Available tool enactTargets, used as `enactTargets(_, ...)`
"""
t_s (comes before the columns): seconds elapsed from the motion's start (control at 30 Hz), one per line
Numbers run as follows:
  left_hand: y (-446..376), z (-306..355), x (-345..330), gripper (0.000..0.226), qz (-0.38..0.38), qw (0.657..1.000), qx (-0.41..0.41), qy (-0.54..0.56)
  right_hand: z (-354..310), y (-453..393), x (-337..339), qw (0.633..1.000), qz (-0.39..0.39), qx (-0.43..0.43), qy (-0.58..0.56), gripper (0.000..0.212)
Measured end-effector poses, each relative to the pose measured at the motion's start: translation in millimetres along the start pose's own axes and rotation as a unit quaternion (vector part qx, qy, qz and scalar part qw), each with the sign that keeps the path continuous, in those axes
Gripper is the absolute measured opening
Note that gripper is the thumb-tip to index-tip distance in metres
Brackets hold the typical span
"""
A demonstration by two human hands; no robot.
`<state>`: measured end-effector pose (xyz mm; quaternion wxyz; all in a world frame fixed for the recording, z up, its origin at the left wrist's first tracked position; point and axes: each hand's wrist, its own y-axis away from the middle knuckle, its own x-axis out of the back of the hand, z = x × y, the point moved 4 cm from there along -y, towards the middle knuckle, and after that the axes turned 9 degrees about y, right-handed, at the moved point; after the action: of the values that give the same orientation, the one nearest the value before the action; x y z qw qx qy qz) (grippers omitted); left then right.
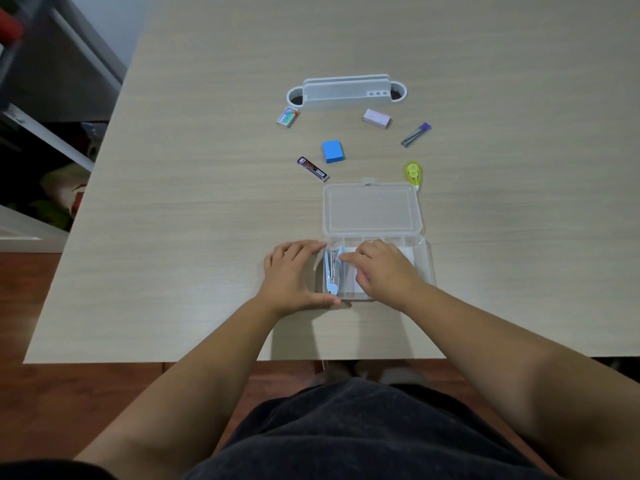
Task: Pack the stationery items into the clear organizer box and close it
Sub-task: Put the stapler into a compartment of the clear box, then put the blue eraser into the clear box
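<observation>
Soft, even light falls from above onto the pale table (207,202), leaving only faint shadows under the hands and small things. The clear box (372,209) shows mild glare on its lid. The wide lens bends the table's edges. The left margin is dark and blurred.

You won't find any wording you can actually read here. The small green-and-white box (287,117) and the black lead case (312,169) on the worktop (207,202) both carry printing (too small and blurred to make out), and the pale pink box (377,118) shows nothing legible.
</observation>
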<state>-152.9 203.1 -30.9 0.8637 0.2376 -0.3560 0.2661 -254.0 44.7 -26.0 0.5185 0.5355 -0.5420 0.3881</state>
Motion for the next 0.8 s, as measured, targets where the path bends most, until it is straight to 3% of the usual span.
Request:
enactTargets(0.17,2.4,3.3,2.5,0.099,0.005,0.998,-0.024,-0.051,-7.6,-5.8,3.2,0.995,0.020,0.011,0.099,0.042)
enactTargets(0.33,3.0,3.2,2.5,0.091,0.007,0.997,-0.022,-0.074,-5.8,-11.7,7.4,0.998,-0.003,0.009,0.068,0.040)
enactTargets(0.43,1.6,4.7,4.6,0.094,-0.005,0.996,-0.033,-0.079,4.8,-14.5,12.1,0.999,-0.031,-0.030,-0.026,0.041)
enactTargets(0.53,-7.0,7.6,13.5,0.095,-0.015,0.999,-0.026,-0.040,27.9,-23.0,24.3,0.978,0.039,-0.113,-0.172,0.040)
enactTargets(0.67,-50.8,12.7,37.0,0.058,0.030,0.998,0.027,0.039,63.6,-49.3,45.4,0.950,0.058,-0.200,-0.234,0.037)
enactTargets(0.8,-111.0,15.0,55.5,0.046,0.038,0.995,0.084,0.025,88.5,-75.3,59.3,0.918,0.043,-0.275,-0.282,0.032)
